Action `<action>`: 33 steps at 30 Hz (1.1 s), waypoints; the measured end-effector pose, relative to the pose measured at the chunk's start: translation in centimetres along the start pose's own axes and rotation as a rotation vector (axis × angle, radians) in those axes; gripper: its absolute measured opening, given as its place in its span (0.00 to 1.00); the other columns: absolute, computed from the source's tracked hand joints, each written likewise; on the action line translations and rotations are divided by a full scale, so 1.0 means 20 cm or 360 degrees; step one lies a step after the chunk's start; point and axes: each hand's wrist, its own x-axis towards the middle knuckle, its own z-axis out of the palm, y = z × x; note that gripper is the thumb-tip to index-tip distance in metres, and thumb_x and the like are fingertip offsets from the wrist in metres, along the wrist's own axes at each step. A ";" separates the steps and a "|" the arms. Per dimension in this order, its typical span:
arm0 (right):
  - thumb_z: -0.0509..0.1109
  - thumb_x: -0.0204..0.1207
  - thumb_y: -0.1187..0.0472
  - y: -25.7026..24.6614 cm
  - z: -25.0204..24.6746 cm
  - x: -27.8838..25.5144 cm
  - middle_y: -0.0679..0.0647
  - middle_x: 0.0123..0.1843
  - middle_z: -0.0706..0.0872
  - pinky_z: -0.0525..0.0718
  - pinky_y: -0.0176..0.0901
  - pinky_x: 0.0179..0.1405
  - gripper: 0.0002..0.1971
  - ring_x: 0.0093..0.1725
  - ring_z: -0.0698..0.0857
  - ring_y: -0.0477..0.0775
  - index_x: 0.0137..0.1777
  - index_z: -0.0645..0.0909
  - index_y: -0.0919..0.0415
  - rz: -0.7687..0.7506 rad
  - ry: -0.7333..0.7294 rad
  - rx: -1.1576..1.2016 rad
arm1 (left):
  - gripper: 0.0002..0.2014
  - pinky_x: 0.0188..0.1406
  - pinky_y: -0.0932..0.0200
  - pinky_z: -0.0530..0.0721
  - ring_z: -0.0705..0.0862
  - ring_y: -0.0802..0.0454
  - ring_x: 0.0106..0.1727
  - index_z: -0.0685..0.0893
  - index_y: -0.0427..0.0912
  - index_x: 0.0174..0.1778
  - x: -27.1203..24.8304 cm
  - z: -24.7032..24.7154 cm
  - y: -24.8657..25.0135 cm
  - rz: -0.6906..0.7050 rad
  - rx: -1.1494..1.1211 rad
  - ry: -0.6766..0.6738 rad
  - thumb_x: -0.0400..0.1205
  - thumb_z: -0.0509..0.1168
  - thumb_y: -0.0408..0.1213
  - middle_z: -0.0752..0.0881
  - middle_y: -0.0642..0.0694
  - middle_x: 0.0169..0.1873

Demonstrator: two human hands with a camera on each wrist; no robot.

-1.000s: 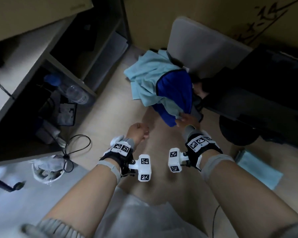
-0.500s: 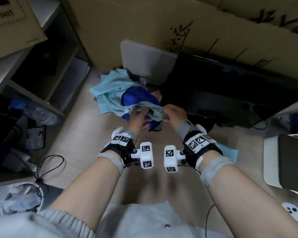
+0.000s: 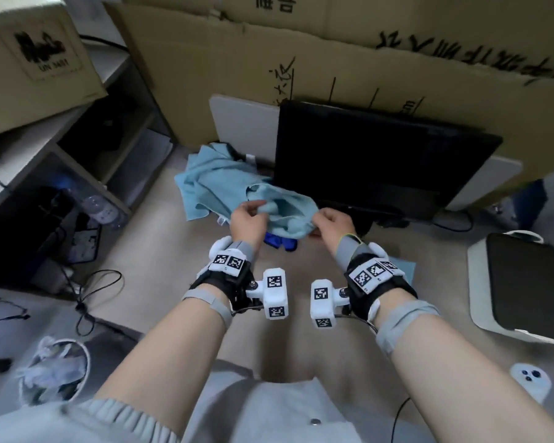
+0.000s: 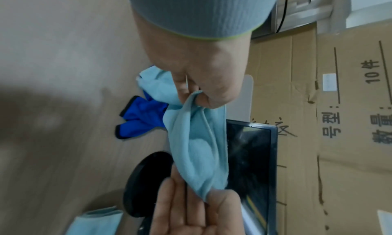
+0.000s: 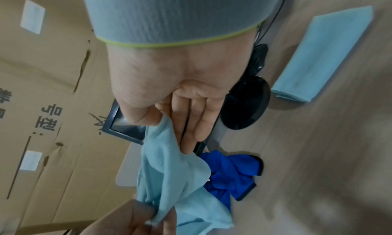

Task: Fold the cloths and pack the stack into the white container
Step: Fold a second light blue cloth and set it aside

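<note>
A light blue cloth (image 3: 283,211) hangs bunched between my two hands above the floor. My left hand (image 3: 258,207) pinches one edge of it, seen close in the left wrist view (image 4: 197,94). My right hand (image 3: 319,217) pinches the other end between thumb and fingers (image 5: 186,134). Just below lies a crumpled dark blue cloth (image 3: 280,242). A pile of light blue cloths (image 3: 210,179) sits behind on the left. One folded light blue cloth (image 3: 403,266) lies flat by my right wrist. The white container (image 3: 477,282) stands at the right.
A black monitor (image 3: 375,161) on a round base leans against cardboard boxes (image 3: 333,68) right behind the cloths. Shelving (image 3: 77,155) with bottles is on the left. Cables (image 3: 90,295) and a small bin (image 3: 55,369) lie at the front left. A white phone (image 3: 530,380) lies at the front right.
Both hands have lifted a light blue cloth off the dark blue one and moved apart along its edge. The head view has tilted up and to the right.
</note>
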 end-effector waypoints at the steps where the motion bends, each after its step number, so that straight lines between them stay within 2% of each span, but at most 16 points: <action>1: 0.68 0.59 0.56 0.04 -0.03 -0.02 0.58 0.30 0.84 0.88 0.55 0.40 0.05 0.34 0.85 0.57 0.26 0.81 0.55 0.0027 0.0027 0.0003 | 0.11 0.56 0.50 0.87 0.87 0.43 0.50 0.86 0.50 0.46 -0.05 0.00 -0.02 -0.0070 0.0014 0.0037 0.73 0.66 0.30 0.89 0.44 0.46; 3: 0.69 0.60 0.58 0.09 -0.11 -0.10 0.62 0.34 0.86 0.90 0.52 0.36 0.03 0.34 0.87 0.61 0.33 0.84 0.52 0.0067 0.0068 0.0027 | 0.04 0.47 0.52 0.85 0.84 0.38 0.43 0.85 0.46 0.38 -0.16 0.01 -0.09 -0.0200 0.0088 0.0057 0.71 0.66 0.35 0.87 0.44 0.38; 5: 0.66 0.70 0.71 0.09 -0.17 -0.18 0.59 0.33 0.85 0.85 0.37 0.23 0.12 0.26 0.85 0.50 0.48 0.83 0.56 0.0061 0.0070 0.0108 | 0.04 0.40 0.54 0.77 0.77 0.40 0.38 0.83 0.43 0.36 -0.26 0.02 -0.14 -0.0263 0.0219 0.0007 0.69 0.67 0.38 0.82 0.44 0.33; 6: 0.64 0.72 0.76 0.09 -0.18 -0.20 0.56 0.33 0.84 0.83 0.33 0.21 0.17 0.24 0.84 0.45 0.55 0.81 0.59 0.0045 0.0039 0.0138 | 0.07 0.41 0.54 0.76 0.77 0.41 0.39 0.83 0.42 0.37 -0.29 0.03 -0.16 -0.0262 0.0271 -0.0059 0.67 0.66 0.40 0.83 0.44 0.35; 8: 0.62 0.72 0.80 0.10 -0.23 -0.28 0.54 0.36 0.84 0.83 0.33 0.23 0.25 0.29 0.84 0.43 0.64 0.78 0.56 0.0009 -0.0063 0.0150 | 0.13 0.48 0.56 0.79 0.81 0.44 0.46 0.86 0.43 0.44 -0.39 0.05 -0.18 -0.0180 0.0323 -0.0237 0.65 0.66 0.38 0.86 0.43 0.45; 11: 0.62 0.71 0.80 0.12 -0.27 -0.32 0.58 0.44 0.87 0.88 0.42 0.40 0.33 0.38 0.86 0.49 0.71 0.74 0.49 -0.0045 -0.0219 0.0058 | 0.27 0.59 0.59 0.78 0.79 0.53 0.58 0.85 0.46 0.65 -0.49 0.11 -0.18 0.0086 0.0388 -0.0616 0.70 0.67 0.24 0.82 0.47 0.60; 13: 0.62 0.70 0.81 0.11 -0.28 -0.35 0.59 0.45 0.88 0.88 0.44 0.45 0.31 0.41 0.86 0.50 0.69 0.76 0.50 -0.0097 -0.0275 0.0035 | 0.29 0.61 0.62 0.77 0.79 0.55 0.63 0.82 0.46 0.70 -0.53 0.14 -0.17 0.0152 0.0343 -0.0849 0.72 0.66 0.21 0.83 0.49 0.63; 15: 0.63 0.72 0.81 0.09 -0.31 -0.38 0.60 0.46 0.88 0.88 0.40 0.41 0.25 0.43 0.86 0.50 0.64 0.81 0.58 -0.0114 -0.0290 0.0040 | 0.24 0.54 0.68 0.79 0.82 0.55 0.58 0.82 0.41 0.67 -0.56 0.17 -0.15 0.0138 0.0241 -0.0963 0.75 0.65 0.20 0.86 0.48 0.56; 18: 0.69 0.72 0.79 0.07 -0.35 -0.41 0.58 0.45 0.89 0.87 0.31 0.34 0.16 0.39 0.87 0.46 0.57 0.83 0.65 -0.0068 -0.0234 0.0122 | 0.10 0.39 0.66 0.73 0.78 0.56 0.43 0.80 0.46 0.45 -0.54 0.19 -0.12 0.0208 0.0246 -0.0866 0.77 0.68 0.25 0.83 0.50 0.40; 20: 0.74 0.71 0.75 0.08 -0.38 -0.41 0.60 0.46 0.89 0.87 0.33 0.34 0.11 0.39 0.88 0.50 0.51 0.85 0.63 -0.0019 -0.0136 0.0191 | 0.11 0.35 0.64 0.69 0.74 0.56 0.38 0.75 0.47 0.37 -0.53 0.20 -0.10 0.0272 0.0263 -0.0882 0.78 0.70 0.30 0.79 0.47 0.37; 22: 0.77 0.70 0.70 0.09 -0.39 -0.40 0.59 0.45 0.91 0.87 0.39 0.38 0.08 0.40 0.88 0.55 0.46 0.87 0.58 0.0038 -0.0002 0.0209 | 0.12 0.31 0.63 0.67 0.71 0.56 0.35 0.74 0.45 0.36 -0.51 0.20 -0.09 0.0331 0.0275 -0.0908 0.79 0.71 0.33 0.75 0.45 0.34; 24: 0.77 0.69 0.64 0.08 -0.37 -0.39 0.53 0.40 0.91 0.88 0.48 0.44 0.06 0.39 0.88 0.53 0.42 0.88 0.52 0.0089 0.0228 0.0117 | 0.13 0.31 0.59 0.69 0.70 0.54 0.31 0.74 0.45 0.35 -0.46 0.18 -0.07 0.0401 0.0273 -0.0841 0.77 0.73 0.39 0.74 0.46 0.30; 27: 0.73 0.66 0.61 0.06 -0.37 -0.38 0.41 0.31 0.86 0.86 0.42 0.45 0.11 0.36 0.85 0.48 0.47 0.89 0.48 0.0133 0.0522 -0.0173 | 0.13 0.33 0.55 0.72 0.72 0.53 0.32 0.74 0.49 0.33 -0.39 0.15 -0.03 0.0489 0.0206 -0.0638 0.72 0.74 0.44 0.75 0.51 0.28; 29: 0.75 0.66 0.59 0.05 -0.36 -0.40 0.42 0.33 0.87 0.80 0.36 0.43 0.09 0.39 0.84 0.47 0.46 0.88 0.48 0.0159 0.0609 -0.0434 | 0.12 0.35 0.55 0.74 0.74 0.54 0.33 0.76 0.48 0.35 -0.35 0.11 0.01 0.0573 0.0185 -0.0637 0.73 0.76 0.40 0.78 0.52 0.30; 31: 0.77 0.66 0.53 0.03 -0.35 -0.42 0.45 0.33 0.86 0.76 0.36 0.42 0.03 0.41 0.83 0.50 0.39 0.86 0.48 0.0202 0.0630 -0.0603 | 0.11 0.37 0.57 0.77 0.76 0.55 0.35 0.80 0.44 0.38 -0.31 0.09 0.05 0.0626 0.0169 -0.0668 0.74 0.77 0.37 0.81 0.50 0.33; 33: 0.74 0.67 0.48 0.05 -0.33 -0.44 0.48 0.33 0.82 0.76 0.41 0.44 0.10 0.46 0.79 0.57 0.31 0.81 0.51 0.0266 0.0652 -0.0774 | 0.08 0.40 0.57 0.82 0.81 0.56 0.37 0.83 0.44 0.40 -0.27 0.08 0.08 0.0627 0.0128 -0.0678 0.74 0.77 0.38 0.86 0.50 0.35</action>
